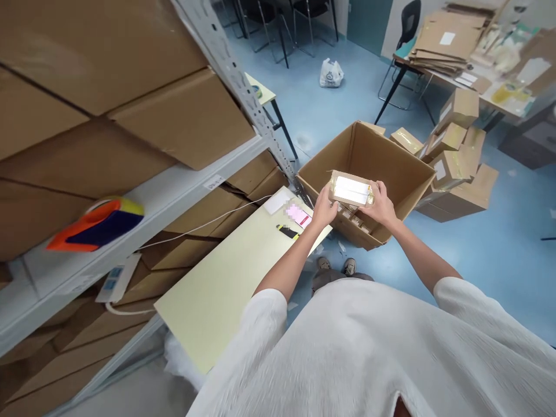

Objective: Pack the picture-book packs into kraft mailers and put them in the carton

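A small cardboard box (351,189) with a white label and clear tape is held level between both hands. My left hand (325,207) grips its left end, and my right hand (379,205) is closed on its right end. Beneath it stands a large open cardboard carton (391,153), in whose bottom several small boxes (354,219) lie partly hidden by the held box and hands. Left of my left hand, on the pale table, are a phone (299,215) with a pink screen and a black and yellow cutter (287,232).
A pale narrow table (221,281) runs along a metal shelf (226,165) stacked with cartons. An orange and blue tape dispenser (98,225) sits on the shelf. Several taped boxes (452,168) are piled right of the carton. A white plastic bag (331,74) lies on the blue floor.
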Tool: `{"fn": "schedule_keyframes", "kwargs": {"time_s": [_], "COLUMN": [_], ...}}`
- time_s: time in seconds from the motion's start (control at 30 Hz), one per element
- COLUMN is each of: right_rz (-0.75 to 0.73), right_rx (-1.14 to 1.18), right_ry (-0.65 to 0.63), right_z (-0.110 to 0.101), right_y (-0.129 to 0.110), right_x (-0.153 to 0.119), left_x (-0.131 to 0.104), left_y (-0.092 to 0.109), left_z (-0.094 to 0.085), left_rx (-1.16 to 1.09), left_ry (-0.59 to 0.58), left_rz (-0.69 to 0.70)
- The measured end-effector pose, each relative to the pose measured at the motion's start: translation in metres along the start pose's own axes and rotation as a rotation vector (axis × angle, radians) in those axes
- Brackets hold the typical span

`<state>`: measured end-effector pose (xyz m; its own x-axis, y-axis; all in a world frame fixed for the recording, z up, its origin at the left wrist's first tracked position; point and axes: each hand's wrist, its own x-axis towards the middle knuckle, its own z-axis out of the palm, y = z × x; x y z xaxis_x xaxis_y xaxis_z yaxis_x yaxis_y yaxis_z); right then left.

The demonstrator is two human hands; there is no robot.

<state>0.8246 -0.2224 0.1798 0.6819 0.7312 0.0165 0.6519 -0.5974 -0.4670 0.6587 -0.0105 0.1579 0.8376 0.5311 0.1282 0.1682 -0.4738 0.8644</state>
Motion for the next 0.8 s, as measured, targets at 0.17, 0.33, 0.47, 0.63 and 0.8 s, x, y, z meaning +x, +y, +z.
{"fn": "schedule_keyframes", "kwargs": {"time_s": [0.17,0.33,0.47,0.63,0.8], "right_rz": [0.13,0.244,0.354,0.505,0.544], "right_rx": [0.019,0.014,0.023,0.029,0.064], "right_ry": [-0.043,-0.093,-0.159,-0.242,-0.286], "right_z": [0.004,0.019,0.04,0.073,0.099], "right_y": [0.032,0.051,0.063,0.075,0.091], "right_x": [-0.004,0.004,0.024,0.038,0.034], "left_x": [0.025,0.05,0.077,0.105,0.115], "left_y": [-0.003,-0.016,-0.04,-0.079,-0.106], "left_z": [0.031,0.046,0.052,0.069,0.088], "left_rx": [0.02,0.081,0.107,0.088,0.078], "left_ry": [-0.167,-0.309,-0.416,-0.529,-0.614], "left_rz": [-0.073,-0.179,-0.188,-0.204,-0.28]}}
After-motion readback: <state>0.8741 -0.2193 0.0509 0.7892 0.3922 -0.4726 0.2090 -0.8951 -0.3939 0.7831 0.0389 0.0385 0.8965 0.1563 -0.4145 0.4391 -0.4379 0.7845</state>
